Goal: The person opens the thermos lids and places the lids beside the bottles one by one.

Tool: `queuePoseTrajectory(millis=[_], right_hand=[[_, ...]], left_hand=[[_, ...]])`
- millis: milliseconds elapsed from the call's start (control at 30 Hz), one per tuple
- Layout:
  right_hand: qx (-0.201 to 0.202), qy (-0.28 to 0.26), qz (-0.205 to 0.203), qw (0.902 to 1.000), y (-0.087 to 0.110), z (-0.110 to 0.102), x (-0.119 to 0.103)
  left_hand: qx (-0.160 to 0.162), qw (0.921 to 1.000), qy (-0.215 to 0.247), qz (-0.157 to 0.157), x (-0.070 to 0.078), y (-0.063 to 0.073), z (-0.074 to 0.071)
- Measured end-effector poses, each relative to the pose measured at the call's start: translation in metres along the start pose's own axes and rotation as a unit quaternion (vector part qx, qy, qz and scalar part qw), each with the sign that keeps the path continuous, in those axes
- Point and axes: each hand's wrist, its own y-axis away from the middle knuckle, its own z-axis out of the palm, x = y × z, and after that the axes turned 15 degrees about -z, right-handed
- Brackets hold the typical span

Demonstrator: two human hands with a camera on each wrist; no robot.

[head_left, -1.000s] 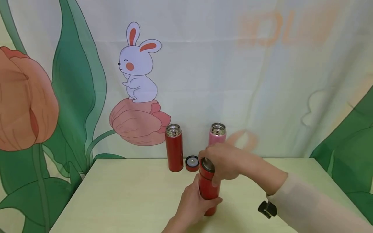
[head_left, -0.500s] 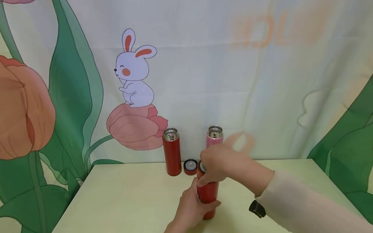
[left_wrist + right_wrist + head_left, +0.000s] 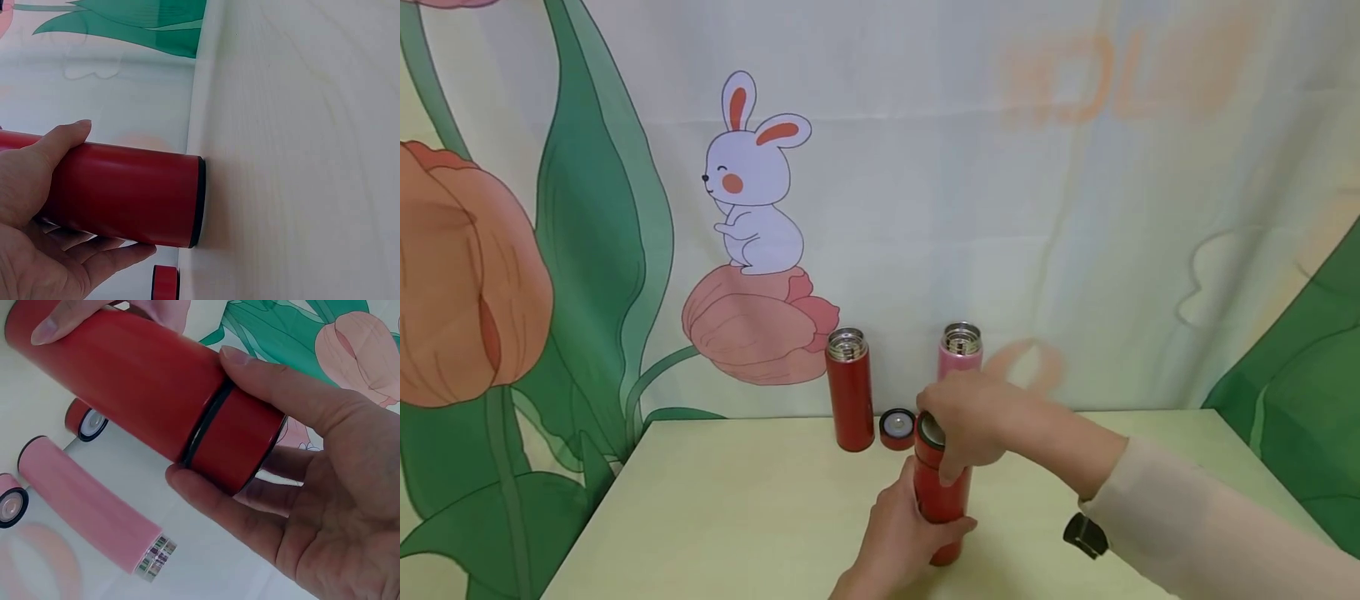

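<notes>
A red thermos (image 3: 943,497) stands upright on the table, its base resting on the tabletop in the left wrist view. My left hand (image 3: 895,525) grips its lower body, thumb on one side and fingers on the other (image 3: 37,212). On its top sits a red lid (image 3: 240,437) with a black ring at the seam. My right hand (image 3: 973,417) holds that lid from above, thumb and fingers on opposite sides. Behind stand a second red thermos (image 3: 850,400), lidless, and a pink thermos (image 3: 87,506), also lidless and partly hidden by my right hand in the head view.
A loose red lid (image 3: 897,428) lies upside down beside the rear red thermos. Near the pink thermos, a pink lid (image 3: 10,503) shows in the right wrist view. The pale table (image 3: 722,508) ends at a printed curtain (image 3: 880,208) with a rabbit and tulips.
My right hand turned on the lid and then swung back, so more of the lid top shows again. My left hand keeps its grip. The head view shifted slightly.
</notes>
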Motion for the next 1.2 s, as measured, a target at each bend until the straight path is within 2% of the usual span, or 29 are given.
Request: queuePoseTrajectory(millis=[167,300,500,667,867,1000,1200], right_hand=[[-0.008,-0.005,-0.043,0.999,0.003,-0.002,0.006],[-0.001,-0.005,-0.075,0.9972,0.005,-0.003,0.012],[0.011,-0.009,-0.099,0.995,0.005,0.0,0.018],[0.017,-0.026,-0.091,0.9954,0.006,0.006,0.021],[0.023,-0.026,-0.086,0.9957,0.006,0.008,0.02],[0.018,-0.024,-0.06,0.9978,0.007,0.006,0.017],[0.021,0.001,-0.009,0.9997,0.009,0.003,0.008]], left_hand=[[-0.006,1.0,-0.002,0.002,0.001,0.001,-0.001],[0.004,0.9998,-0.014,0.013,0.003,0.001,-0.003],[0.014,0.9996,-0.02,0.014,0.003,0.001,-0.003],[0.004,0.9998,-0.013,0.012,0.001,0.002,-0.001],[0.008,0.9998,-0.013,0.01,0.001,0.003,-0.001],[0.011,0.9998,-0.014,0.011,0.0,0.004,-0.001],[0.021,0.9991,-0.022,0.028,-0.001,0.005,-0.001]])
